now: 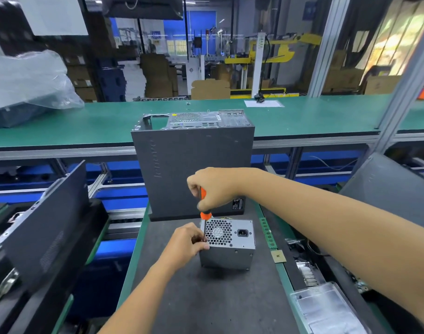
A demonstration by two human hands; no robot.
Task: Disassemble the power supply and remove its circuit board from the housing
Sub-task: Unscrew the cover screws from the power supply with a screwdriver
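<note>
Nearest, the power supply (pixel 228 244) is steadied on the dark mat (pixel 206 297) by the left hand (pixel 187 239), whose fingers pinch the shaft; above that pinch, the screwdriver (pixel 203 208) handle is gripped by the right hand (pixel 213 186); behind stands a computer case (pixel 194 165).

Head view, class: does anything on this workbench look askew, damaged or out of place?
Nothing stands out. The power supply sits flat and intact on the dark mat, the computer case stands upright behind it, and the screwdriver is held vertical at its corner.
</note>
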